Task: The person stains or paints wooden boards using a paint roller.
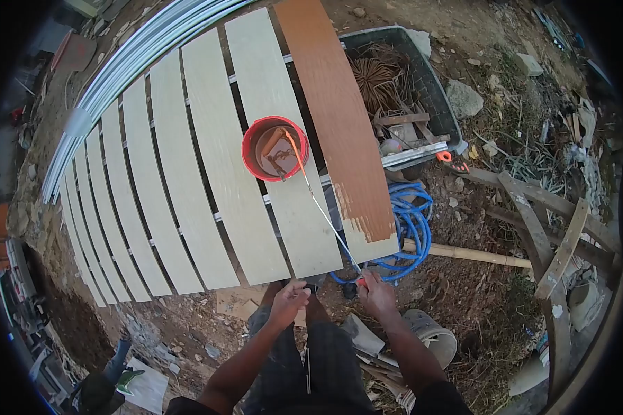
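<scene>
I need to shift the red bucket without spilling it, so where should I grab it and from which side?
Grip the red bucket by its rim on the left, the side away from the long roller handle. That handle leans out over the right rim toward the right hand, so that side is blocked. The bucket stands upright and open on the pale boards, so come from above and lift level. No bail handle is visible.

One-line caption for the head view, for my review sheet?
Right hand holds a long-handled roller dipped in a red bucket standing on pale planks; left hand nearby; one plank mostly brown.

red bucket [275, 148], brown-stained plank [336, 117], pale planks [187, 173], blue hose [410, 225]
</scene>
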Motion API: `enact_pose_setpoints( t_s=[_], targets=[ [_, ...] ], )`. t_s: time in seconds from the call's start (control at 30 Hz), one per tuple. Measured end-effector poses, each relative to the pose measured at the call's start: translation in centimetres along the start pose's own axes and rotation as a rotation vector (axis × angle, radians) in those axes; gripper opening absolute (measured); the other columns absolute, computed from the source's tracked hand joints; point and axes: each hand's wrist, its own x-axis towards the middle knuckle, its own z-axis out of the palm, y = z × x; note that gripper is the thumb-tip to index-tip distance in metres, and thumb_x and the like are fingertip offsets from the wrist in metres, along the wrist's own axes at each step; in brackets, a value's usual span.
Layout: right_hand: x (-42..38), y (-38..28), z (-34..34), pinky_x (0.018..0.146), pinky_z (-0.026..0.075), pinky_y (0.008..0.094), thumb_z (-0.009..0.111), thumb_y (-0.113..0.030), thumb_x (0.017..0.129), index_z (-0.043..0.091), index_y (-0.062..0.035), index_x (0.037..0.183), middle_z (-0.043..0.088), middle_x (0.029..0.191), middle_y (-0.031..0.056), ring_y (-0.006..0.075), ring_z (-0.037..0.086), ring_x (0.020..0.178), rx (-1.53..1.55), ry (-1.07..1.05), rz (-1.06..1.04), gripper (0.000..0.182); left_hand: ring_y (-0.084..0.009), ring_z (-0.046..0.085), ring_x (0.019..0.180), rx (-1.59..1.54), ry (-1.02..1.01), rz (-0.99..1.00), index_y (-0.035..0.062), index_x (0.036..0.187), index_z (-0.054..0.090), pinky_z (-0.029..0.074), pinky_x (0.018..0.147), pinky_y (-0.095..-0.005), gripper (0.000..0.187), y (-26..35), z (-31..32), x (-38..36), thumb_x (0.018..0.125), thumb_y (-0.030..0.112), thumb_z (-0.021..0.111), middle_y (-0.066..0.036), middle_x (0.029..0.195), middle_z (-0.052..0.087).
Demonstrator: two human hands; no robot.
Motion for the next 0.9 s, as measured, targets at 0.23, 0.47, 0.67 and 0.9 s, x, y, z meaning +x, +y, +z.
enact_pose_setpoints(
  t_s=[0.23, 0.47, 0.67, 0.9],
  targets=[
    [0.1, 0.3, 0.7, 0.07, 0.051, 0.0503, 0.061, -0.019, 0.083, 0.057, -0.0056, 0.114, 0.064, 0.102, 0.0192, 0.0414, 0.063, 0.084, 0.041, 0.005, -0.003, 0.034, -0.0085, 0.06, 0.078, -0.002, 0.043, 0.03, -0.0028, 0.123, 0.054, 0.049, 0.066, -0.0246, 0.049, -1.3, 0.7, -0.2, 0.09, 0.031, 0.067, -0.003, 0.087, 0.063],
    [0.5, 1.0, 1.0, 0.081, 0.049, 0.0461, 0.062, -0.011, 0.084, 0.056, 0.0044, 0.115, 0.062, 0.102, 0.0265, 0.0422, 0.061, 0.093, 0.179, 0.03, -0.039, 0.034, -0.0099, 0.058, 0.078, 0.052, 0.044, 0.16, -0.0031, 0.122, 0.055, 0.047, 0.071, -0.0258, 0.06, -0.1, 1.5, -0.1, 0.088, 0.044, 0.066, -0.003, 0.085, 0.062],
    [0.6, 1.7, 1.2, 0.08, 0.047, 0.0405, 0.059, -0.007, 0.086, 0.056, 0.0044, 0.11, 0.061, 0.098, 0.0184, 0.0307, 0.059, 0.087, 0.244, 0.048, -0.069, 0.027, -0.0142, 0.062, 0.08, 0.017, 0.142, 0.249, -0.0054, 0.119, 0.056, 0.048, 0.072, -0.0285, 0.06, 0.9, 1.4, 0.4, 0.087, 0.045, 0.066, -0.008, 0.083, 0.064],
    [0.9, 1.1, -0.4, 0.056, 0.044, 0.0279, 0.053, -0.008, 0.088, 0.054, 0.0032, 0.111, 0.055, 0.082, 0.0089, 0.0157, 0.053, 0.068, 0.311, -0.034, -0.07, 0.025, -0.0251, 0.065, 0.086, -0.044, 0.281, 0.309, -0.005, 0.116, 0.058, 0.05, 0.076, -0.0345, 0.063, 0.4, 0.3, 0.5, 0.083, 0.048, 0.067, -0.016, 0.093, 0.067]
  ],
)
